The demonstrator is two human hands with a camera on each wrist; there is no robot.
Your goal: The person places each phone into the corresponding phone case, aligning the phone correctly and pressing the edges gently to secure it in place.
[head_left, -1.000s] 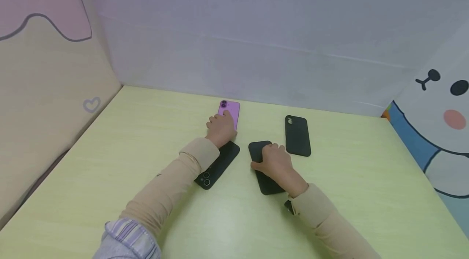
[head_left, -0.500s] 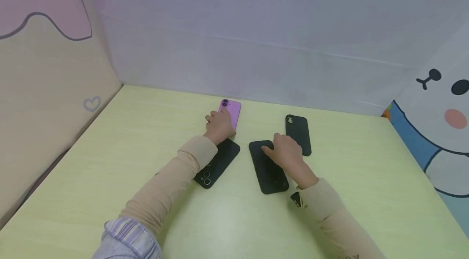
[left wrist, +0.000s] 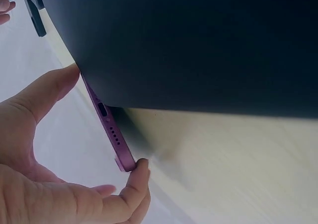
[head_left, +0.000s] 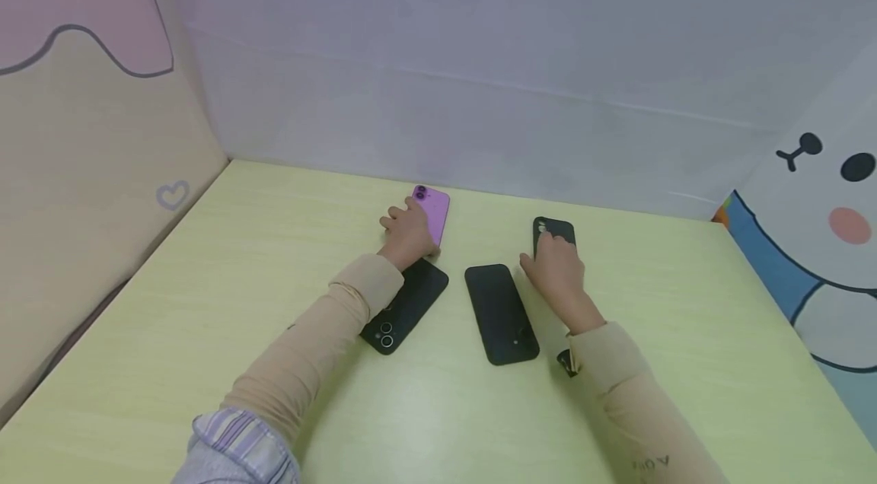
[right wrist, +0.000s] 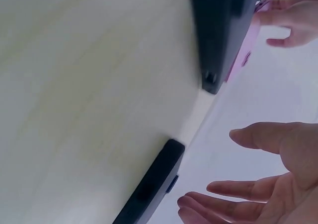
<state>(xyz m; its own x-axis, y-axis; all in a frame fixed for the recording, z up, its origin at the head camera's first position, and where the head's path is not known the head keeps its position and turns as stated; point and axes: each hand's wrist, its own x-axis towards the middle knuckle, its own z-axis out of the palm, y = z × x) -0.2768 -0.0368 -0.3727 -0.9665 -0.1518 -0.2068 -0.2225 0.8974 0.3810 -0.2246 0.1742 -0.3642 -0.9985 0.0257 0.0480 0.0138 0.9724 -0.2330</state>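
Observation:
My left hand (head_left: pixel 407 234) holds a purple phone (head_left: pixel 433 210) by its two long edges near the far side of the table. In the left wrist view the thumb (left wrist: pixel 59 85) meets one edge of it and the fingertips (left wrist: pixel 141 165) the other. My right hand (head_left: pixel 558 271) hovers over a black phone case (head_left: pixel 562 228) with pale round camera openings, at the back right. The right wrist view shows that hand's fingers spread and apart from the case (right wrist: pixel 151 184).
Under my left wrist lies a black phone (head_left: pixel 418 297) with two camera rings, set at a slant. Another black phone (head_left: pixel 500 313) lies between my arms. A pale wall (head_left: pixel 479 88) rises behind the table (head_left: pixel 411 423), with side panels left and right.
My right hand has left the middle black phone and moved right and back, over the black phone case. The left hand has shifted slightly left, still at the purple phone.

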